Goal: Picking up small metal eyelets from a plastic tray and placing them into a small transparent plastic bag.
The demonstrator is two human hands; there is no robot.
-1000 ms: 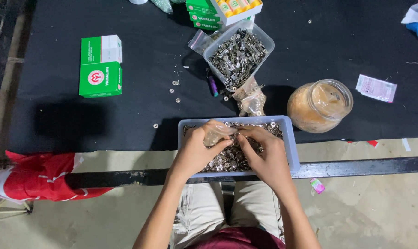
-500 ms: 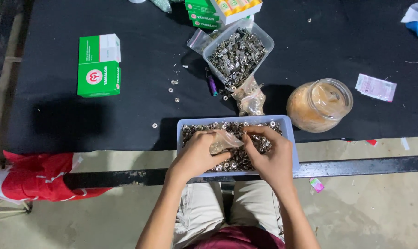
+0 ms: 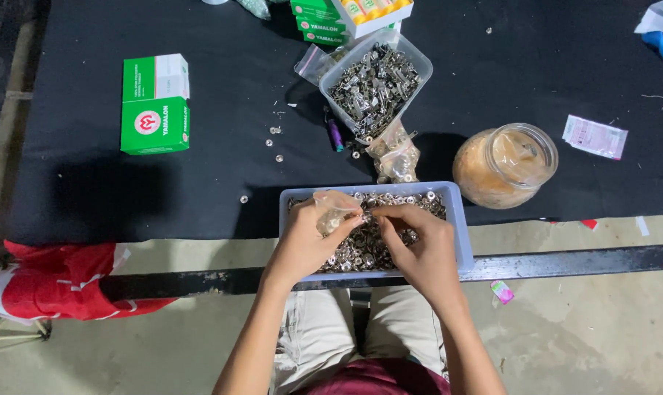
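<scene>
A pale blue plastic tray (image 3: 459,234) full of small silver metal rings sits at the near edge of the black table, over my lap. My left hand (image 3: 306,245) holds a small clear plastic bag (image 3: 333,208) above the tray's left half. My right hand (image 3: 419,245) rests over the rings, its fingertips pinched together at the bag's mouth with small rings between them. Both hands meet near the tray's middle.
A clear tub of metal clips (image 3: 375,80) stands behind the tray, with filled little bags (image 3: 396,155) beside it. A glass jar (image 3: 503,164) is to the right. Green boxes (image 3: 154,104) lie at left. Loose rings (image 3: 276,145) dot the cloth. Red fabric (image 3: 61,281) hangs at lower left.
Both hands have shifted slightly within the tray. The bag has lifted a little toward the tray's left, and my right fingers have come up to its mouth.
</scene>
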